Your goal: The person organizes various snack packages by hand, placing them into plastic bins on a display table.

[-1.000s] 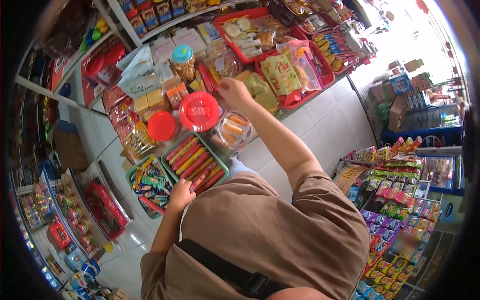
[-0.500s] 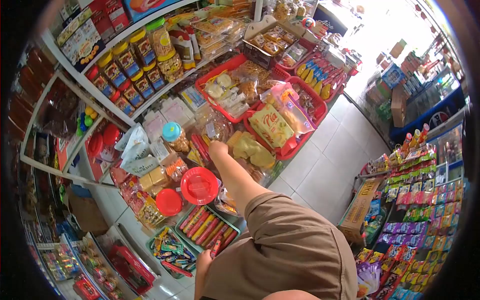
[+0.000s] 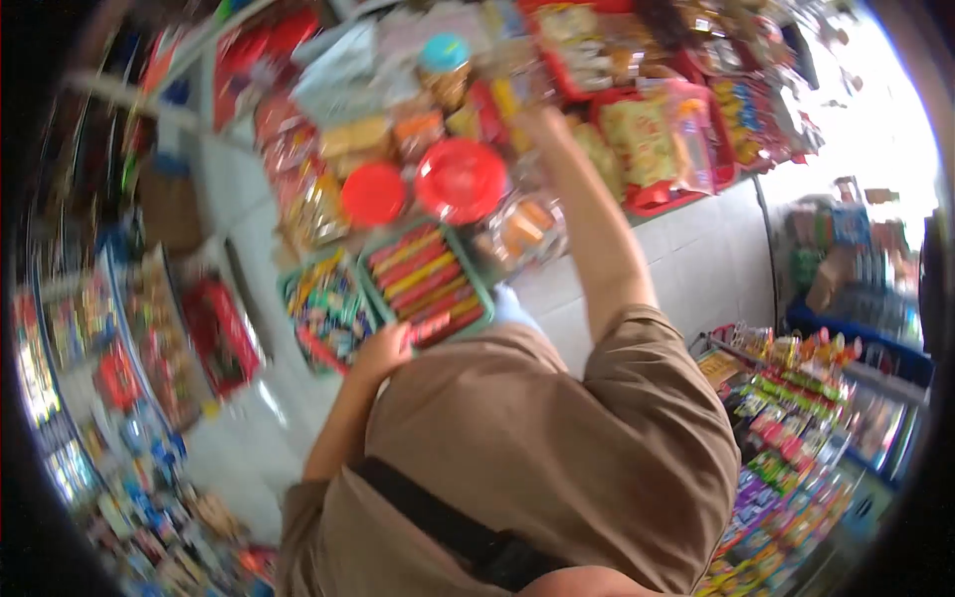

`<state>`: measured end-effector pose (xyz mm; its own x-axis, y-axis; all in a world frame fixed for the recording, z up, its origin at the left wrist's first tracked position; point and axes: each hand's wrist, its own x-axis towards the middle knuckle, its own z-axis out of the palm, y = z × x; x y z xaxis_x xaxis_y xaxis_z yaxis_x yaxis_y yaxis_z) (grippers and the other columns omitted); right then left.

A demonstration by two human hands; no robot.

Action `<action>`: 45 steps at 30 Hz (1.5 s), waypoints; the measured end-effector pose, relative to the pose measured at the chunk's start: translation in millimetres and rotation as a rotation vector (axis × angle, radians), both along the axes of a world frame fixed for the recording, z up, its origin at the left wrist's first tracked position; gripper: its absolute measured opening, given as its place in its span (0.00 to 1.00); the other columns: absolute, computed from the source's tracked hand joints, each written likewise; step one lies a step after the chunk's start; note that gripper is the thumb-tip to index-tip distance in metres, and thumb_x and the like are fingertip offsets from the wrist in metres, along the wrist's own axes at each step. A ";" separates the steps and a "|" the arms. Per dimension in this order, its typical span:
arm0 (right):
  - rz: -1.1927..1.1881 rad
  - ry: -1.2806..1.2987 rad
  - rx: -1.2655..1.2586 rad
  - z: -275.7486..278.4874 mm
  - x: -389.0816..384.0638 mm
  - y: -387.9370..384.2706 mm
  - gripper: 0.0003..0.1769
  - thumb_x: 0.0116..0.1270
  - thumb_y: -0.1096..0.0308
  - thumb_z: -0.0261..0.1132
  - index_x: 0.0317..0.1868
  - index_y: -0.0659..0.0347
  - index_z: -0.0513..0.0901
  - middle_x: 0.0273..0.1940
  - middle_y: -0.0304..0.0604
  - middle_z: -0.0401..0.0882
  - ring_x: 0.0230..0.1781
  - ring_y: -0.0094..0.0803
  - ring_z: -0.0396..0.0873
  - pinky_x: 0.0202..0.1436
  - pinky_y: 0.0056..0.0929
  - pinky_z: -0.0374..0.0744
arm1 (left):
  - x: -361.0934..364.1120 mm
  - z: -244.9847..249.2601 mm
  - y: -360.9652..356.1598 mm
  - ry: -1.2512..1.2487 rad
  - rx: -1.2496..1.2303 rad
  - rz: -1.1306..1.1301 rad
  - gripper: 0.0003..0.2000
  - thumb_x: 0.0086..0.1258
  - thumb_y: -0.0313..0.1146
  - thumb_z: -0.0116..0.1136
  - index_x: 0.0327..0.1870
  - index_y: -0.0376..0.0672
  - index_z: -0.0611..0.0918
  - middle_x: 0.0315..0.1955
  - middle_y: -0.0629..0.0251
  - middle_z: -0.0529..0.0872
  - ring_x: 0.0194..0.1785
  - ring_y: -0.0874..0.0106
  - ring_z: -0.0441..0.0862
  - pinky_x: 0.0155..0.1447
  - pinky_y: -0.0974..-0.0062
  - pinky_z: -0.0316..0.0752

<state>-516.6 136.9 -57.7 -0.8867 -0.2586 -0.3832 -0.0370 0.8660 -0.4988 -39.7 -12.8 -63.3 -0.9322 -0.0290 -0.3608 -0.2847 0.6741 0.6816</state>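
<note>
My left hand [image 3: 384, 350] is closed on a red wrapped stick [image 3: 430, 326] at the near edge of a green tray [image 3: 484, 301] filled with similar red and yellow sticks [image 3: 418, 271]. A second green tray [image 3: 290, 298] beside it holds small colourful sachets [image 3: 328, 303]; another red stick lies across its front. My right arm reaches forward, and my right hand [image 3: 542, 121] is among snack packs, next to a yellow packet [image 3: 505, 99]. Its fingers are smeared by motion. Near it stand a jar with a turquoise lid [image 3: 445, 52] and a red-lidded tub [image 3: 461, 181].
Another red lid [image 3: 373, 195] sits left of the tub. Red baskets [image 3: 652, 207] with packaged snacks stand at the right. Hanging sachets [image 3: 786, 438] fill a rack at lower right. Shelves with goods [image 3: 169, 338] line the left side.
The view has swung, bringing the trays and my torso higher in the picture. My left hand keeps the red stick. My right hand stays extended among the packets, now blurred.
</note>
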 end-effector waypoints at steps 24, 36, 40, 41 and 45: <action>1.245 0.465 -0.033 -89.8 297.9 9.4 0.15 0.61 0.64 0.57 0.47 0.57 0.78 0.52 0.48 0.77 0.56 0.44 0.72 0.59 0.41 0.72 | 52.1 -29.0 17.6 0.324 -0.282 -0.039 0.12 0.55 0.43 0.61 0.34 0.47 0.80 0.31 0.64 0.81 0.40 0.63 0.77 0.47 0.65 0.71; 1.303 0.122 -0.035 -27.9 284.1 4.4 0.14 0.58 0.58 0.64 0.38 0.59 0.79 0.37 0.47 0.80 0.43 0.45 0.77 0.49 0.43 0.75 | -13.1 -46.7 43.0 0.217 -0.052 0.163 0.10 0.63 0.34 0.53 0.41 0.39 0.78 0.38 0.54 0.77 0.44 0.52 0.76 0.50 0.58 0.71; 1.312 0.318 -0.056 -41.1 292.0 25.7 0.11 0.56 0.58 0.65 0.34 0.55 0.78 0.35 0.39 0.77 0.42 0.40 0.75 0.47 0.41 0.75 | -27.1 -41.9 40.1 0.422 -0.522 -0.017 0.06 0.56 0.34 0.56 0.33 0.46 0.78 0.33 0.64 0.77 0.42 0.63 0.74 0.45 0.63 0.68; 1.327 0.348 -0.015 -42.1 294.9 25.1 0.09 0.56 0.60 0.63 0.35 0.54 0.79 0.35 0.39 0.77 0.43 0.38 0.75 0.48 0.39 0.75 | -27.5 -41.8 36.3 0.403 -0.528 -0.033 0.07 0.56 0.35 0.57 0.33 0.46 0.79 0.33 0.66 0.77 0.43 0.64 0.73 0.46 0.64 0.68; 1.335 0.434 0.021 -40.7 296.6 9.2 0.07 0.58 0.66 0.58 0.37 0.52 0.79 0.36 0.36 0.77 0.43 0.36 0.76 0.50 0.37 0.75 | -28.3 -37.2 22.3 0.272 -0.493 -0.014 0.10 0.54 0.38 0.63 0.35 0.47 0.80 0.32 0.68 0.77 0.44 0.65 0.73 0.46 0.64 0.67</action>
<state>-220.0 146.1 -98.5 -0.0274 -0.9867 -0.1600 -0.9727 0.0632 -0.2232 -68.0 9.4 -100.5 -0.9912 -0.1205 -0.0543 -0.1318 0.9338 0.3325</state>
